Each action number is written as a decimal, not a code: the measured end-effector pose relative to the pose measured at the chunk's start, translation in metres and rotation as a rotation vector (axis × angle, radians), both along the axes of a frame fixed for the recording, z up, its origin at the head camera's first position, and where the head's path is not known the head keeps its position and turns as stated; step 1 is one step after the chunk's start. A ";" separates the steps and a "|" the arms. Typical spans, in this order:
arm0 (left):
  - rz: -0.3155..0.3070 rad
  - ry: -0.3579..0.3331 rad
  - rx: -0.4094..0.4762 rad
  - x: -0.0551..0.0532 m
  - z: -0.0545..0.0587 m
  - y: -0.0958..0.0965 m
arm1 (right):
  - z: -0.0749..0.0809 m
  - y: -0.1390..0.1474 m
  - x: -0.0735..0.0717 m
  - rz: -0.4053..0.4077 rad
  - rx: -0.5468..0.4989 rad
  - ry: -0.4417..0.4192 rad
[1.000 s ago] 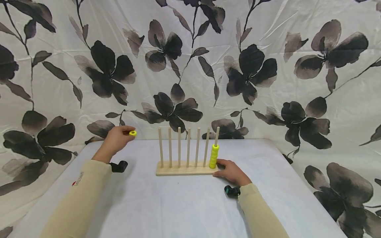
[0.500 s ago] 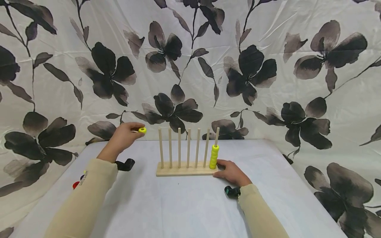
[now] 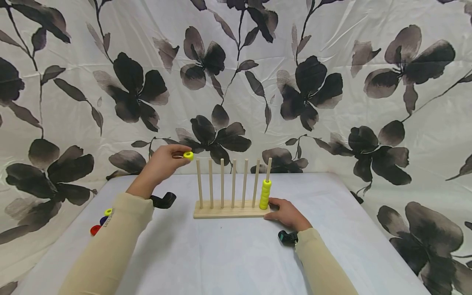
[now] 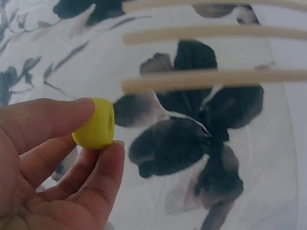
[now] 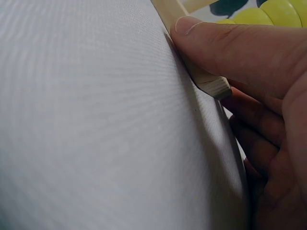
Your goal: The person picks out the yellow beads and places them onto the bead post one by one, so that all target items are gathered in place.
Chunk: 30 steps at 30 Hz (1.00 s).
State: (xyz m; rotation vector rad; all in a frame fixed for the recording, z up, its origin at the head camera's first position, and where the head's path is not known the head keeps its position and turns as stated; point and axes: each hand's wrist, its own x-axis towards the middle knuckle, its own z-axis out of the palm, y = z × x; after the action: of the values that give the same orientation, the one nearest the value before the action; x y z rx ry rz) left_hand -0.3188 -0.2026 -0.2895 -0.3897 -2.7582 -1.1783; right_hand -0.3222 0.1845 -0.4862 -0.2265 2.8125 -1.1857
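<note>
My left hand [image 3: 162,164] pinches a yellow bead [image 3: 188,155] between thumb and fingers, just left of and slightly above the leftmost peg's tip. In the left wrist view the hole in this bead [image 4: 111,123] faces the pegs [image 4: 192,80]. The wooden peg rack [image 3: 231,212] stands upright on the table, with several thin pegs in a row. Its rightmost peg carries a stack of yellow beads [image 3: 264,194]; the other pegs are bare. At the rack's right end my right hand [image 3: 289,214] grips the base [image 5: 213,86], thumb on the front side and fingers behind.
To the left, partly behind the left sleeve, lie a yellow bead [image 3: 108,212], a dark blue bead [image 3: 103,220] and a red bead [image 3: 95,230]. A white cloth [image 3: 236,254] covers the table. A floral curtain [image 3: 258,82] hangs behind the table's far edge.
My left hand has moved right and up with the yellow bead, towards the leftmost peg. Its sleeve now uncovers loose beads at the left. The right hand and rack stay put.
</note>
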 end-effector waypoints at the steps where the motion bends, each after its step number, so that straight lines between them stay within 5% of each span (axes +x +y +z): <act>1: -0.009 -0.001 0.008 0.001 0.002 0.003 | 0.000 0.000 0.000 0.001 0.000 0.001; 18: -0.099 0.033 0.065 0.004 0.016 0.041 | -0.001 0.001 -0.002 0.005 -0.004 0.009; 30: -0.154 0.021 0.114 0.003 0.015 0.069 | -0.002 0.001 -0.002 0.002 0.004 0.013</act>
State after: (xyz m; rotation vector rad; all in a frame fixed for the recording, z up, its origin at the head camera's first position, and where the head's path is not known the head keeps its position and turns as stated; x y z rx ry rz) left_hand -0.3156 -0.1339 -0.2750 -0.6065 -2.6684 -1.3499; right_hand -0.3238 0.1855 -0.4878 -0.2371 2.8251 -1.1820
